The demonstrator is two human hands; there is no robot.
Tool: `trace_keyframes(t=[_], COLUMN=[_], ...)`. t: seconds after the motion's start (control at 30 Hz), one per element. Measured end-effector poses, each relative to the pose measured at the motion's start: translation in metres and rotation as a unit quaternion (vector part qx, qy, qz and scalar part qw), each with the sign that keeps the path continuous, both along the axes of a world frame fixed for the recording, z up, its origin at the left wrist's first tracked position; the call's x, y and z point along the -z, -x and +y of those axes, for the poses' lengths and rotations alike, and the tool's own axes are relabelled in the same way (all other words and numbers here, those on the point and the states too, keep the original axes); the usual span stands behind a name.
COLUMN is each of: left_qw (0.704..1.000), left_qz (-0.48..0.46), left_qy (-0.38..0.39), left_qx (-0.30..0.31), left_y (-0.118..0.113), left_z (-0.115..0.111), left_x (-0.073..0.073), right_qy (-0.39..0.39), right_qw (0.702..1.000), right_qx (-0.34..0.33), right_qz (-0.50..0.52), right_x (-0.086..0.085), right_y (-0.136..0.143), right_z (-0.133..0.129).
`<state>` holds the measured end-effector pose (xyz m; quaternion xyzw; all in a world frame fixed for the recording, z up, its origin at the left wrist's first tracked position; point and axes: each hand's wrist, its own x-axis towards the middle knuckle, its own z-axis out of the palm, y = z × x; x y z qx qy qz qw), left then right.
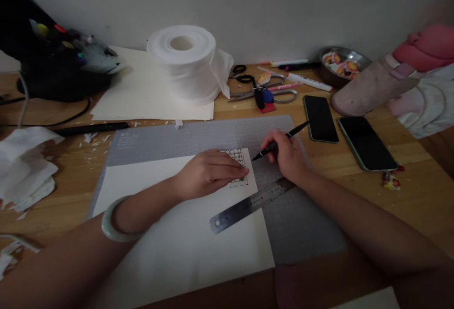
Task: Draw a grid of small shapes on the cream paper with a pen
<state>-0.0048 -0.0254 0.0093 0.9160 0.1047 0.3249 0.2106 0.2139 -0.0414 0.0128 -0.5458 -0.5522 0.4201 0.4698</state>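
Observation:
A large white sheet of paper (191, 247) lies on a grey cutting mat (159, 143). Near its upper right corner is a small black line drawing (238, 184) of rounded shapes in rows. My left hand (211, 173) rests flat on the paper, its fingers stretched over part of the drawing. Just right of the paper, my right hand (285, 155) holds a black pen (295, 130), tip pointing down and left. A metal ruler (236, 214) lies aslant across the paper's right edge and the mat, below both hands.
Behind the mat stand a white tissue roll (187, 72) and scissors (283, 95) among markers. Two phones (321, 119), a pink bottle (376, 84) and a metal bowl (331, 75) are at the right. Crumpled tissue (26, 162) and paper scraps lie left, below a black bag (64, 77).

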Motion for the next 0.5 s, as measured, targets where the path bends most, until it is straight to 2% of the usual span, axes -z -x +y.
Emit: trace_keyframes(t=[0.07, 0.13, 0.2, 0.27, 0.33, 0.4, 0.5], left_qw=[1.000, 1.000, 1.000, 1.000, 1.000, 1.000, 1.000], left_qz=[0.002, 0.006, 0.010, 0.014, 0.017, 0.018, 0.016], left_qy=[0.005, 0.004, -0.001, -0.005, -0.006, -0.003, 0.001], left_qx=[0.001, 0.001, -0.001, -0.005, -0.011, -0.015, -0.018], left_y=[0.000, 0.000, 0.000, 0.000, 0.000, 0.000, 0.000], left_z=[0.000, -0.001, -0.001, -0.002, -0.002, -0.003, -0.003], left_x=[-0.001, -0.002, -0.003, -0.004, -0.005, -0.006, -0.006], right_qy=[-0.044, -0.111, -0.201, -0.287, -0.365, -0.409, -0.451], right_qw=[0.998, 0.986, 0.946, 0.893, 0.856, 0.825, 0.795], right_qx=[-0.044, -0.119, -0.236, -0.301, -0.292, -0.285, -0.276], right_qz=[-0.008, -0.032, -0.097, -0.172, -0.222, -0.265, -0.298], right_x=[-0.003, -0.008, -0.015, -0.022, -0.028, -0.030, -0.023], right_y=[-0.003, -0.006, -0.007, -0.004, -0.001, 0.003, 0.007], right_z=[-0.007, -0.015, -0.024, -0.031, -0.036, -0.040, -0.043])
